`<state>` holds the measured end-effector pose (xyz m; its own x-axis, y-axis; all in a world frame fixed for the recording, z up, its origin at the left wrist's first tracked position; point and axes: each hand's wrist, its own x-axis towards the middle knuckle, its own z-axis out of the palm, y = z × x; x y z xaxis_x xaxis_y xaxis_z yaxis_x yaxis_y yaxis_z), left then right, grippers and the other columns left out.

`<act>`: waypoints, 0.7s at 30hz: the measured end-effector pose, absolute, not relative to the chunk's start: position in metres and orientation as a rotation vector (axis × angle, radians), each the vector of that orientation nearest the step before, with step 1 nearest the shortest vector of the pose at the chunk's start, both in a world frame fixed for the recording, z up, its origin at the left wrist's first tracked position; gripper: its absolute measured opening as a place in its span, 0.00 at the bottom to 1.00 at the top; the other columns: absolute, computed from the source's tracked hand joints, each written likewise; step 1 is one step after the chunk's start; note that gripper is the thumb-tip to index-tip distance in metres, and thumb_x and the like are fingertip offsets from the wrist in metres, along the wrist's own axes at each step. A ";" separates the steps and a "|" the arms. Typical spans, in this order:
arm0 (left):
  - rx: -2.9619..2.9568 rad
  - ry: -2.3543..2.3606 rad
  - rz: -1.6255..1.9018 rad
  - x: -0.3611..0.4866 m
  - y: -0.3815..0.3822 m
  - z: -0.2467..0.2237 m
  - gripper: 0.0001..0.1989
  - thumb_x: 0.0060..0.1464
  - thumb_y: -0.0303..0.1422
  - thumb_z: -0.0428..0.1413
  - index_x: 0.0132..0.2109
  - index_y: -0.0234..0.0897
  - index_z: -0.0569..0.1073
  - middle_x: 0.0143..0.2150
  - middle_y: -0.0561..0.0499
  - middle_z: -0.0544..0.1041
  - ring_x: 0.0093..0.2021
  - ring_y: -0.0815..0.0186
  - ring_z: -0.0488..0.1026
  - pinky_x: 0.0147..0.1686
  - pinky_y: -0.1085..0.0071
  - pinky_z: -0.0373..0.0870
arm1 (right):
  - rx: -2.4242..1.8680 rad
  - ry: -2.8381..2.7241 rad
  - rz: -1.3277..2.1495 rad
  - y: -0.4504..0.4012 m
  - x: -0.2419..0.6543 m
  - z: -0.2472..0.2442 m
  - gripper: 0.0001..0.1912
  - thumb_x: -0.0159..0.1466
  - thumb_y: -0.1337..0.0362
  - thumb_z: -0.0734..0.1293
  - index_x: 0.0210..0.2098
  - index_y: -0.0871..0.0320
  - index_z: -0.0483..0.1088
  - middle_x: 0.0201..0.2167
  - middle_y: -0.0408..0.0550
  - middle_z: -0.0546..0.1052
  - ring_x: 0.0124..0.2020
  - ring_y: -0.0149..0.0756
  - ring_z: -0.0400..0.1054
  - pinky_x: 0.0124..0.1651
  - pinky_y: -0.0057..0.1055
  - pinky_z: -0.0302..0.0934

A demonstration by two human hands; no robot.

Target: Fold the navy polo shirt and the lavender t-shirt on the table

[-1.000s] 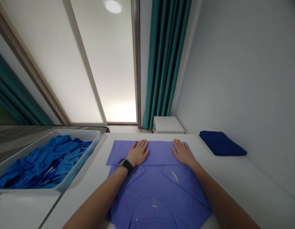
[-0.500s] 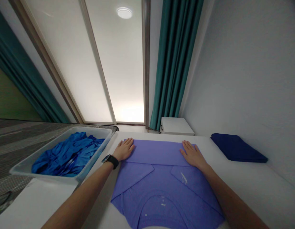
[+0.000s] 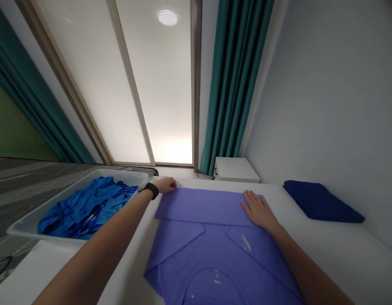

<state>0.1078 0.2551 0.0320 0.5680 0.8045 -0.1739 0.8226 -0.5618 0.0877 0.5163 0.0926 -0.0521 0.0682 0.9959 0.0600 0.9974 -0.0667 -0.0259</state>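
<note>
A purple shirt (image 3: 215,250) lies face down with its sleeves folded in and its hem end turned over as a band across the far side. My left hand (image 3: 166,185), below a black watch, is closed at the far left corner of that band, its fingertips on the cloth edge. Spread flat over the band's right end is my right hand (image 3: 258,208), fingers apart. The neckline is at the near side, partly cut off by the bottom of the view.
A translucent bin (image 3: 24,226) with crumpled blue cloth (image 3: 88,207) stands left of the white table (image 3: 132,262). Folded navy cloth (image 3: 323,201) lies at the right by the wall. Beyond the table is a white cabinet (image 3: 236,169).
My left hand has gone from lying flat on the band to closed fingers at its far left corner. My right hand stays flat. The view has shifted slightly.
</note>
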 end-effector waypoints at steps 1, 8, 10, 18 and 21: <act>2.627 1.382 -0.180 0.108 0.257 0.032 0.10 0.50 0.30 0.55 0.39 0.38 0.78 0.37 0.50 0.80 0.38 0.64 0.76 0.39 0.74 0.69 | -2.249 -2.105 -0.039 0.093 0.517 -0.052 0.33 0.70 0.50 0.47 0.69 0.59 0.49 0.70 0.52 0.52 0.71 0.42 0.40 0.70 0.50 0.35; 2.587 1.371 -0.180 0.108 0.259 0.034 0.11 0.50 0.30 0.55 0.42 0.38 0.77 0.39 0.49 0.80 0.39 0.64 0.76 0.38 0.74 0.68 | -2.216 -2.082 -0.035 0.093 0.517 -0.055 0.31 0.71 0.54 0.48 0.69 0.60 0.51 0.70 0.53 0.54 0.71 0.43 0.43 0.69 0.51 0.37; 2.587 1.354 -0.180 0.107 0.258 0.034 0.12 0.51 0.30 0.55 0.42 0.38 0.77 0.41 0.49 0.80 0.40 0.64 0.76 0.40 0.73 0.68 | -2.196 -2.071 -0.016 0.096 0.523 -0.052 0.29 0.71 0.56 0.48 0.68 0.60 0.53 0.69 0.54 0.56 0.70 0.43 0.45 0.69 0.50 0.39; 2.582 1.302 -0.215 0.104 0.257 0.038 0.10 0.55 0.34 0.52 0.38 0.39 0.78 0.37 0.50 0.81 0.37 0.64 0.76 0.37 0.73 0.67 | -2.122 -2.227 0.223 0.133 0.563 -0.006 0.21 0.68 0.68 0.54 0.53 0.64 0.71 0.52 0.60 0.73 0.54 0.43 0.66 0.58 0.35 0.56; 2.590 1.298 -0.227 0.104 0.256 0.040 0.11 0.55 0.35 0.52 0.38 0.39 0.78 0.37 0.50 0.81 0.37 0.64 0.76 0.37 0.73 0.66 | -2.095 -2.302 0.375 0.149 0.567 0.009 0.15 0.62 0.72 0.59 0.42 0.62 0.76 0.44 0.55 0.78 0.46 0.39 0.70 0.50 0.29 0.60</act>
